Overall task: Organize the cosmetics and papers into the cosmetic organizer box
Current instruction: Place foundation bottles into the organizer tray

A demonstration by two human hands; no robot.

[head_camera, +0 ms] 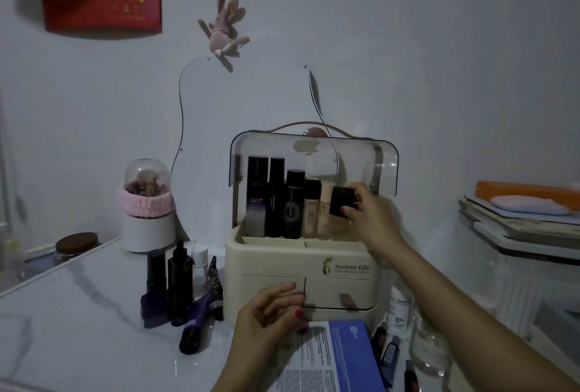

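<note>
Both hands are working at the cream cosmetic organizer box [301, 269], which is sitting mid-table with its smoky clear lid [314, 165] swung up. Right hand [368, 212], at about two o'clock from the box's centre, is pinching a small black compact [342, 201] between thumb and fingertips, holding it in front of the upright bottles [282, 200] filling the top tray. Left hand [270, 313], at six o'clock against the drawer front, is hanging with fingers loosely curled, gripping nothing, just above the printed papers [326, 360] lying on the table. More dark bottles and tubes [179, 291] are standing and lying at nine o'clock beside the box.
</note>
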